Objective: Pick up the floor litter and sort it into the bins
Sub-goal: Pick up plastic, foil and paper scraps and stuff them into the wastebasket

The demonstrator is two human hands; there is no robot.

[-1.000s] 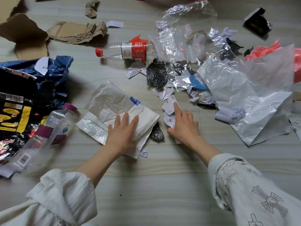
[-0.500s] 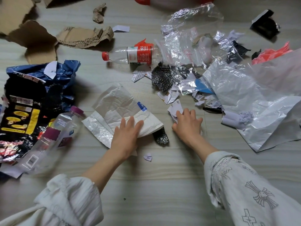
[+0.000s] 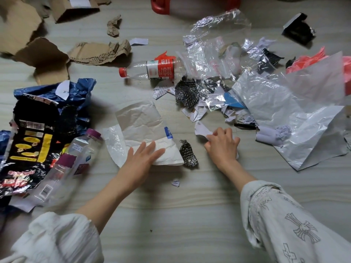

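Sorting had barely begun as I watched. Left hand [image 3: 141,158] lay flat, grip open, on the white wrapper [image 3: 144,128] at centre frame. Right hand [image 3: 222,147] pinched paper scraps [image 3: 202,130]. Bottles, cardboard, plastic littered the floor [image 3: 190,215]; I saw no bins.

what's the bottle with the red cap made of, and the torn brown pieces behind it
The red-capped bottle looks like clear, glossy thin plastic: the floor shows through it and it carries a printed label. The torn brown pieces look like matte corrugated cardboard: ragged edges expose ribbed fluting.
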